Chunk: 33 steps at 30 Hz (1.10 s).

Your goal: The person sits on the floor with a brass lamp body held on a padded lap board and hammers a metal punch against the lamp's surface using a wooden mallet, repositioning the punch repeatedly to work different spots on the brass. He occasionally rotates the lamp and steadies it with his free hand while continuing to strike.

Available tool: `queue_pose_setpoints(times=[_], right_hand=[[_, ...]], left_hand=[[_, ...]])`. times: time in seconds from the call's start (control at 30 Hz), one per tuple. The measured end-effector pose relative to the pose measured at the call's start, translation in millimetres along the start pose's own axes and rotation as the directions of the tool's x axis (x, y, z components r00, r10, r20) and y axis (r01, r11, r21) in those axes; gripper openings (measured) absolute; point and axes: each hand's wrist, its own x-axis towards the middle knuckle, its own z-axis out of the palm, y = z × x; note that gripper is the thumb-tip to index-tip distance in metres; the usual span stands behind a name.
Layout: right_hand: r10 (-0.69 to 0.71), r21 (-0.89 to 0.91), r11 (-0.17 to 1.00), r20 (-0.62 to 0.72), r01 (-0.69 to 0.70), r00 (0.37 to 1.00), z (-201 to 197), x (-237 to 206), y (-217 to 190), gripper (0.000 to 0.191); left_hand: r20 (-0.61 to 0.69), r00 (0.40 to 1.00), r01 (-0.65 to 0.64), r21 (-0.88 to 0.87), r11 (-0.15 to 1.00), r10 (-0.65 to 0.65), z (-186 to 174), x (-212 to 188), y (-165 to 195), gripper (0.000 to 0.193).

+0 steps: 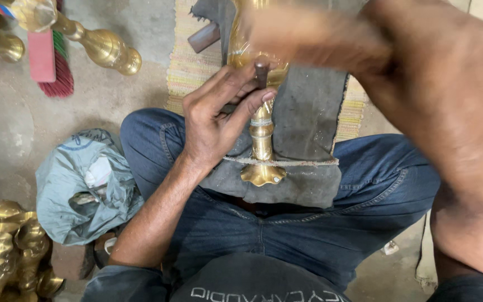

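Jeans (308, 223) fill the near view, the person sitting on the floor with a dark cloth (308, 123) spread over the lap. On that cloth lies the brass stand (262, 140), its flared foot toward the person and its stem running away. The left hand (213, 120) is curled over the stem, fingers pinched around a short dark punch (261, 72) set upright against the metal. The right hand (308, 33) is raised above the far end of the stand and blurred with motion; whether it is closed on anything I cannot tell. To work well here, it seems wise to keep the punch square to the brass and the stem pressed firmly into the cloth so it cannot roll. Left of the stand lies a crumpled grey bag (79, 184); beyond it, more brass pieces (104, 47) and a red brush (51, 64) rest on the concrete floor (113, 95).
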Motion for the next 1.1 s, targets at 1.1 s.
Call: queue_pose_setpoints(times=[1.1], right_hand=[[-0.077,0.004,0.997,-0.036,0.077,0.996,0,9,10,0.021]], left_hand=[[-0.054,0.998,0.041,-0.013,0.999,-0.042,5,-8,-4,0.038]])
